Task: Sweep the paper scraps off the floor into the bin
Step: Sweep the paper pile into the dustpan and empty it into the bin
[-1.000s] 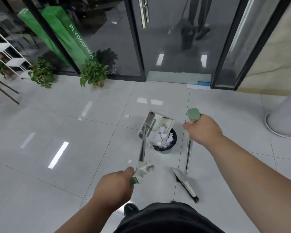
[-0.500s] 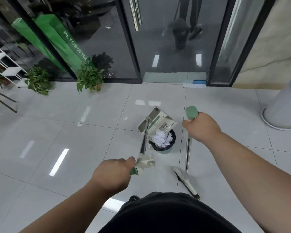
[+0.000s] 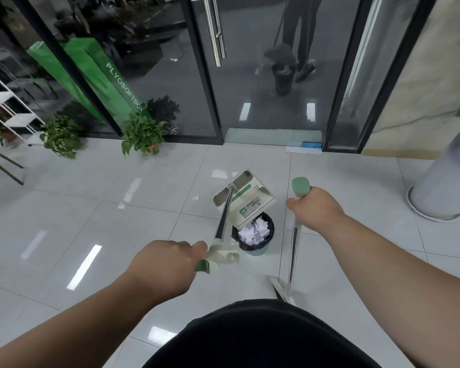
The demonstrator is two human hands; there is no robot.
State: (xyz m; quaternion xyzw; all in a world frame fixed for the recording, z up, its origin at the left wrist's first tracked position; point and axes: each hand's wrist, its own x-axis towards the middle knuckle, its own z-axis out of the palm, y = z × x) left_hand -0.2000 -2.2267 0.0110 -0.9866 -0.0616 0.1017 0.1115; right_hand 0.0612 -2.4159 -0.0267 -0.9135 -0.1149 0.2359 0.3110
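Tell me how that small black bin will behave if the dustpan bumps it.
The bin looks small and holds only paper scraps, so it is probably light and easily tipped. On the glossy floor it would likely slide rather than grip.

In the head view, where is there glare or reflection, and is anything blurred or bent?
Head view: light streaks glare on the floor tiles; the glass door mirrors a person's legs; the door frames lean outward; the broom head is slightly blurred.

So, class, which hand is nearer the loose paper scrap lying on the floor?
Left. The left hand, holding the dustpan handle, is back from the scrap; the right hand, gripping the broom, is off to its right, past the dustpan.
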